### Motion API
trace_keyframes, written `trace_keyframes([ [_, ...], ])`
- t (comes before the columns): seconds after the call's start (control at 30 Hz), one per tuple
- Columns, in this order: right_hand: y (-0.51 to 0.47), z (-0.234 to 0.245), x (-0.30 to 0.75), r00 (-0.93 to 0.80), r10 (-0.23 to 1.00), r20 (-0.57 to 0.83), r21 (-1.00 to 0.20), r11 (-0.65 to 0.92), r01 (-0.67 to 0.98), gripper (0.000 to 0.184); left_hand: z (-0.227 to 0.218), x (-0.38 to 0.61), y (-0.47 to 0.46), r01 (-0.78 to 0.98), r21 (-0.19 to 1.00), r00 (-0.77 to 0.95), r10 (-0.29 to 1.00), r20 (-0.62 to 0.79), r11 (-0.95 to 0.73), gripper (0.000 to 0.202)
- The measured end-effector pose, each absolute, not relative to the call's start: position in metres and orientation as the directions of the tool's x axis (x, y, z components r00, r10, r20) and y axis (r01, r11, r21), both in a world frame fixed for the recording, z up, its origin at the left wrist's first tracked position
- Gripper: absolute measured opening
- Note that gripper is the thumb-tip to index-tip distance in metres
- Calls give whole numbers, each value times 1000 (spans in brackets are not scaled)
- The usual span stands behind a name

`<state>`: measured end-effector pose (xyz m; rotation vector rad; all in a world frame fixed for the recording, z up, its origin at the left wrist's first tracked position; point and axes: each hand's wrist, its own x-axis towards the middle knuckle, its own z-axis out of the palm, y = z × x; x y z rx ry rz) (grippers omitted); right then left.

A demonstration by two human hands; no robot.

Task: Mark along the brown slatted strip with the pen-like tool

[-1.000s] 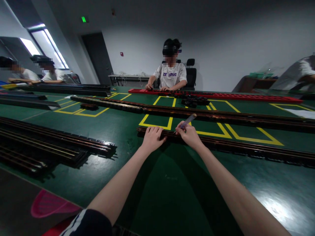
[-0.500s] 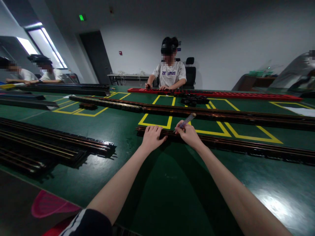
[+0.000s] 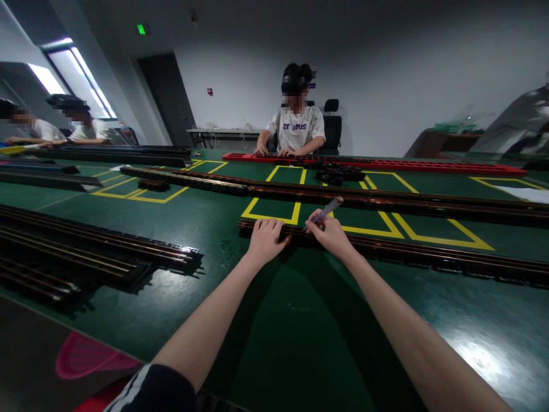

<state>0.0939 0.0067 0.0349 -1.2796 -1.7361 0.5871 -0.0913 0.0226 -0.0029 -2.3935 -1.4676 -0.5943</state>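
L hand (image 3: 265, 240) lay open on left end of near rail (image 3: 412, 256), R hand (image 3: 332, 234) pinched pen-like tool (image 3: 328, 208) w/ tip at rail; judged risk: rail sat unclamped on table (image 3: 278, 343), so tip could skid.

This is a workshop, an assembly room by the look of it. One wide green table (image 3: 193, 217) taped with yellow boxes (image 3: 270, 219) carries long dark rails (image 3: 429, 258). At twelve o'clock a person (image 3: 295, 129) sits working at a red rail (image 3: 429, 167). More people (image 3: 83, 130) sit at ten o'clock under a window (image 3: 81, 71). A green exit sign (image 3: 141, 28) hangs over the door (image 3: 169, 100) at eleven.
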Motion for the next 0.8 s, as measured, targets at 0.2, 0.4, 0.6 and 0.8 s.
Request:
trace_keyframes([
  [0.2,9,33,97,-102,916,389,-772,385,505,9,-3,-91,23,895,-16,399,783,477,-446,33],
  [0.4,11,32,97,-100,914,394,-778,389,493,8,-2,-91,23,892,-8,402,786,471,-451,33],
  [0.6,11,32,97,-90,917,389,-781,380,496,8,-4,-91,23,894,-16,400,781,479,-448,30],
  [0.8,10,33,97,-98,910,402,-775,395,494,9,-5,-91,24,893,-14,399,778,486,-449,31],
])
